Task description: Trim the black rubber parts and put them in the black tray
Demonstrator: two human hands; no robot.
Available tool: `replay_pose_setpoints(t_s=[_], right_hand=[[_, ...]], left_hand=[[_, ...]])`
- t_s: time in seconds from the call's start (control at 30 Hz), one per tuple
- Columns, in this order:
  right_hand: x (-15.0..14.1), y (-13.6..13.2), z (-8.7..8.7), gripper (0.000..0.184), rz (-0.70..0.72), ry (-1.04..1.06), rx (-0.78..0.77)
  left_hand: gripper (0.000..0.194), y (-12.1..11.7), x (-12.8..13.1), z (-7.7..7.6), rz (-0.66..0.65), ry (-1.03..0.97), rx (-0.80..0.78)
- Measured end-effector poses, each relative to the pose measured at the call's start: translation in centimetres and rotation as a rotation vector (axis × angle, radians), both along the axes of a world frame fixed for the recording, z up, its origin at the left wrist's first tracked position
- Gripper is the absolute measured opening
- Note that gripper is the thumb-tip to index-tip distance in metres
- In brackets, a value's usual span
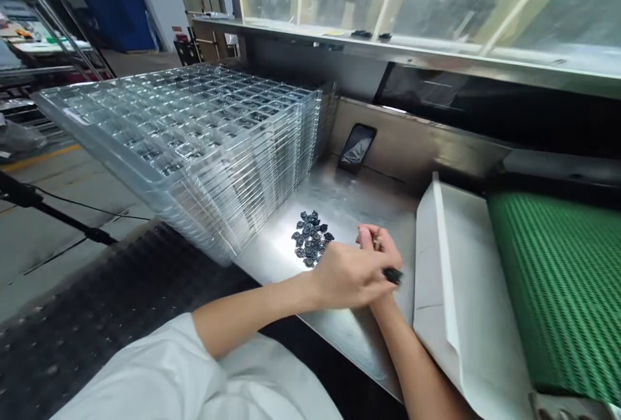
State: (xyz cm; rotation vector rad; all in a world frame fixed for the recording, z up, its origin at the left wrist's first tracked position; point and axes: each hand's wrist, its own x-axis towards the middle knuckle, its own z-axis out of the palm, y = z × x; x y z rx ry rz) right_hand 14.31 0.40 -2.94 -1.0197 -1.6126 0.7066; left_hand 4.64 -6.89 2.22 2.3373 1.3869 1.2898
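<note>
My left hand [350, 275] reaches across in front of my right hand, its fingers closed on a small black part [392, 276] that sticks out past the fingertips. Partly covered by it, my right hand [383, 246] has its fingers curled in; what lies inside them, if anything, is hidden. The two hands are close together over the metal worktop [349, 197]. Just left of them lies a loose pile of small black round parts [310, 237], each with little side tabs.
A tall stack of clear plastic trays [242, 167] with square pockets stands at the left. A phone [358, 147] leans against the back wall. At the right are a white chute-like tray [439, 290] and a green conveyor belt [563, 277]. Above runs a shelf edge [412, 57].
</note>
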Motion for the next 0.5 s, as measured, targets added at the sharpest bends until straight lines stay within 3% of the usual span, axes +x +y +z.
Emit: replay_pose_setpoints(t_s=[0.07,0.13,0.33,0.5], right_hand=[[-0.1,-0.7,0.4,0.033,0.044,0.077,-0.017],[-0.1,-1.4,0.6,0.030,0.130,0.116,-0.030],[-0.5,-2.6,0.6,0.030,0.253,-0.026,-0.002],[-0.8,-3.3,1.2,0.030,0.105,-0.118,0.005]], left_hand=[[0.024,-0.7,-3.2,-2.5,0.140,-0.035,-0.002],[0.022,-1.2,-5.3,-3.7,0.217,-0.035,0.024],[0.019,-0.4,-7.4,-4.3,0.288,0.022,0.181],[0.021,0.8,-6.8,-5.0,0.265,0.123,0.165]])
